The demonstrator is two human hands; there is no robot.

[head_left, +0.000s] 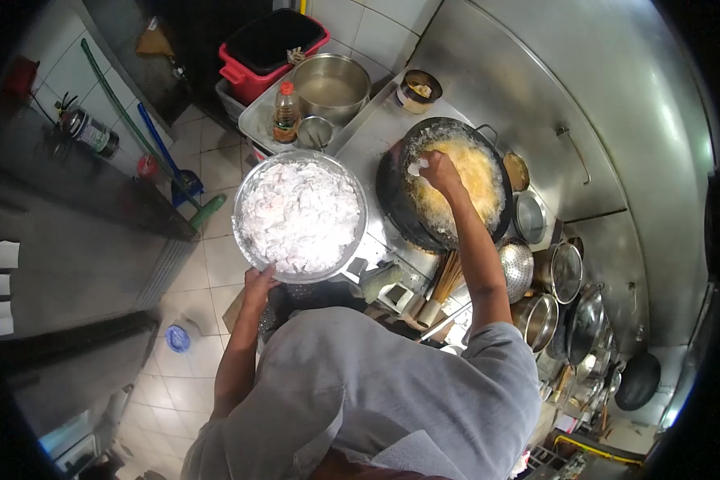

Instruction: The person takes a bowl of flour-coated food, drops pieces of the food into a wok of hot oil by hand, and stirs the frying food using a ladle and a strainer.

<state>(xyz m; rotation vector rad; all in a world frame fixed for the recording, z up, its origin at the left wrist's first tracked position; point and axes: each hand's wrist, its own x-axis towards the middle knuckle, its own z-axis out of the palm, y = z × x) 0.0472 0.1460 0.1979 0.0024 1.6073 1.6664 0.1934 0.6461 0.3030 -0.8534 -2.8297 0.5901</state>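
Note:
My left hand [261,285] grips the near rim of a wide metal bowl [362,228]. Heaped inside the bowl are white, flour-coated pieces [300,214]; what lies under the coating I cannot tell. Over a black wok [394,196] to the right, my right hand [440,171] has its fingers closed on a small white floured piece [417,166]. Yellow, foaming oil [476,186] bubbles in the wok below that hand.
Behind the bowl stand a red-capped bottle [286,116], a steel pot [332,86] and a red bin [256,56]. A small tin [418,90] sits behind the wok. A perforated ladle [515,270], a bamboo brush [446,282] and several pans lie right and near.

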